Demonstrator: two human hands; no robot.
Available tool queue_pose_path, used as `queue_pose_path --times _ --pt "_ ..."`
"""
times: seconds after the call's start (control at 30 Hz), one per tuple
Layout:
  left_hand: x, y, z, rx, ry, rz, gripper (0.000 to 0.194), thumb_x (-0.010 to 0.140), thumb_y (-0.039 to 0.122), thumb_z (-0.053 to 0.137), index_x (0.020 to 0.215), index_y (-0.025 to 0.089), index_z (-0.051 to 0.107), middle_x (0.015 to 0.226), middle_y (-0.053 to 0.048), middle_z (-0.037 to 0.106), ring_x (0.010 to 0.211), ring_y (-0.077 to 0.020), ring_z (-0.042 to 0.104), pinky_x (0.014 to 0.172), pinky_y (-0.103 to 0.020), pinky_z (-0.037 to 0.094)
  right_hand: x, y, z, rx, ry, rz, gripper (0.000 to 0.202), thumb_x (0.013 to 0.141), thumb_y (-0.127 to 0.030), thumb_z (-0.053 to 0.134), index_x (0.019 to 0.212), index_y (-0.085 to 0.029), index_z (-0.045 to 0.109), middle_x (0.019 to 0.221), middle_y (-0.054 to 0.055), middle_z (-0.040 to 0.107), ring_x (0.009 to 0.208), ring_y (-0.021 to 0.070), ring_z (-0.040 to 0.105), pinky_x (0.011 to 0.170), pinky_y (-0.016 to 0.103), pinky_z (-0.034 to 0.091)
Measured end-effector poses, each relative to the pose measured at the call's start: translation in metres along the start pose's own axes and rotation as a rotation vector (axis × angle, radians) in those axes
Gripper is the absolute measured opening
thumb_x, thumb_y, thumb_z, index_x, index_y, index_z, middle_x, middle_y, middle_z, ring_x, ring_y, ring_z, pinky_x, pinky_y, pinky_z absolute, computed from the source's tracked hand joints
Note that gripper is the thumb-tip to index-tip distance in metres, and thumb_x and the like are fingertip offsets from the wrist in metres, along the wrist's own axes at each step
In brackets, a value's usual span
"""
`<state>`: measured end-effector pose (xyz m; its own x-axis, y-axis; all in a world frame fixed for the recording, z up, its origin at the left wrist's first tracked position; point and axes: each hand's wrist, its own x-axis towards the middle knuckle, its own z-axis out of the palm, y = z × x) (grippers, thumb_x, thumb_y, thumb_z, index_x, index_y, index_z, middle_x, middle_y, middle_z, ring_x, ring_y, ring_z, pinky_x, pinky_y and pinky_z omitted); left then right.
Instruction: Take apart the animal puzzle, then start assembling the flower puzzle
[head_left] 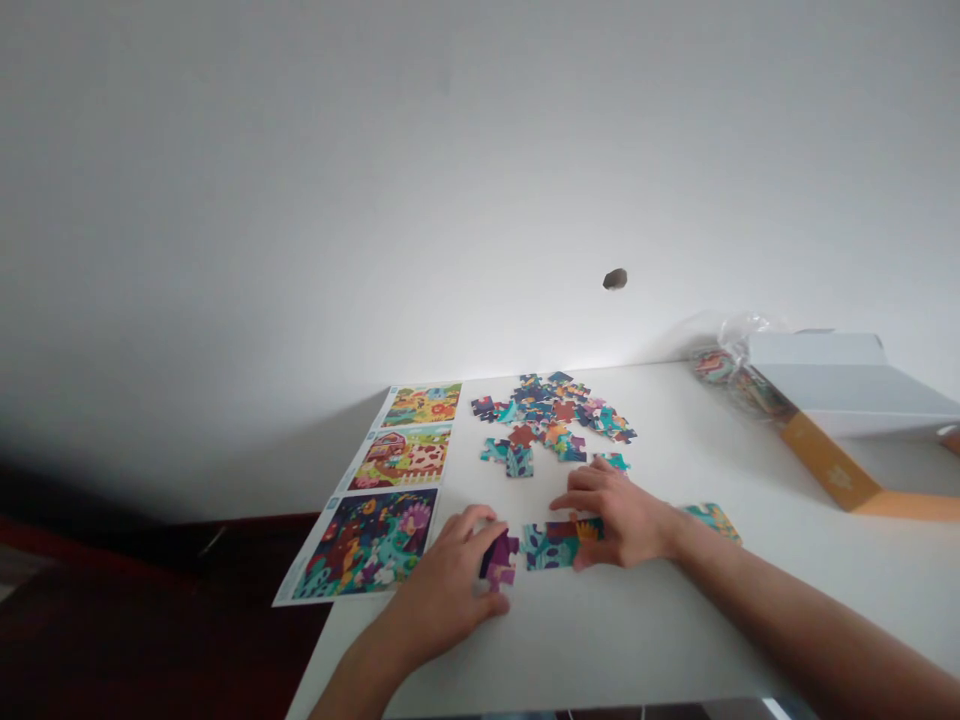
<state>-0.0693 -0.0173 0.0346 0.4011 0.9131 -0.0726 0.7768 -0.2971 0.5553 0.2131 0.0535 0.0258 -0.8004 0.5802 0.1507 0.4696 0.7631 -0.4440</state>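
My left hand [450, 575] is curled around purple puzzle pieces [502, 563], its thumb and fingers on opposite sides of them. Just to the right, with a small gap between, lies a joined strip of teal puzzle pieces [550, 547] with a yellow patch. Bent over that strip's right end, my right hand [611, 515] grips it between thumb and fingers, hiding part of it. Beyond both hands is a heap of loose puzzle pieces [562, 411]. Another joined teal and yellow section [712, 522] sits partly behind my right forearm.
A printed sheet with three pictures [375, 490] lies along the table's left edge, slightly overhanging it. On the right stands an open white and orange box [832, 468], beside a clear plastic bag [739, 365] with pieces inside. The white wall [480, 250] borders the table's back.
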Motion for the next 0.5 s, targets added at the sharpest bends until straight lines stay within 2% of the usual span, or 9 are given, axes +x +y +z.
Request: queue_pose_path --times 0.07,0.13,0.3,0.4,0.5 --pt "0.009 0.002 -0.003 -0.024 -0.063 -0.022 0.054 0.066 0.026 0.070 0.119 0.028 0.060 0.126 -0.005 0.052 0.111 -0.0242 0.056 0.099 -0.034 0.043 0.001 -0.005 -0.001 -0.003 -0.024 0.024 0.058 0.071 -0.055 0.073 0.120 -0.026 0.063 0.099 0.006 0.059 0.091 0.0226 0.055 0.083 0.036 0.029" --pt "0.015 0.005 -0.003 -0.033 -0.079 -0.030 0.046 0.066 0.024 0.068 0.111 0.027 0.061 0.115 -0.003 0.055 0.099 -0.0215 0.059 0.090 -0.032 0.046 0.002 -0.008 -0.001 0.004 -0.039 0.038 0.058 0.070 -0.058 0.073 0.118 -0.026 0.064 0.099 0.006 0.058 0.091 0.0220 0.054 0.084 0.036 0.028" --pt "0.016 0.005 0.006 0.000 0.052 -0.042 0.036 0.062 0.025 0.069 0.096 0.024 0.057 0.098 -0.001 0.056 0.087 -0.0192 0.057 0.081 -0.028 0.044 0.004 -0.011 0.001 0.031 -0.046 0.035 0.054 0.068 -0.060 0.075 0.109 -0.027 0.065 0.098 0.003 0.058 0.090 0.0211 0.054 0.085 0.037 0.027" --pt "0.013 0.003 0.011 -0.012 0.118 -0.057 0.034 0.065 0.027 0.068 0.097 0.024 0.055 0.097 -0.001 0.056 0.087 -0.0185 0.056 0.079 -0.027 0.043 0.005 -0.013 0.003 0.054 -0.055 0.021 0.050 0.069 -0.055 0.076 0.107 -0.026 0.063 0.098 0.003 0.058 0.090 0.0209 0.054 0.085 0.037 0.027" --pt "0.014 0.006 0.011 -0.028 0.124 -0.059 0.036 0.068 0.030 0.068 0.101 0.024 0.054 0.100 -0.001 0.056 0.088 -0.0182 0.056 0.080 -0.028 0.043 0.005 -0.015 0.003 0.060 -0.064 0.021 0.048 0.069 -0.050 0.076 0.108 -0.025 0.062 0.100 0.003 0.058 0.092 0.0212 0.053 0.086 0.036 0.028"
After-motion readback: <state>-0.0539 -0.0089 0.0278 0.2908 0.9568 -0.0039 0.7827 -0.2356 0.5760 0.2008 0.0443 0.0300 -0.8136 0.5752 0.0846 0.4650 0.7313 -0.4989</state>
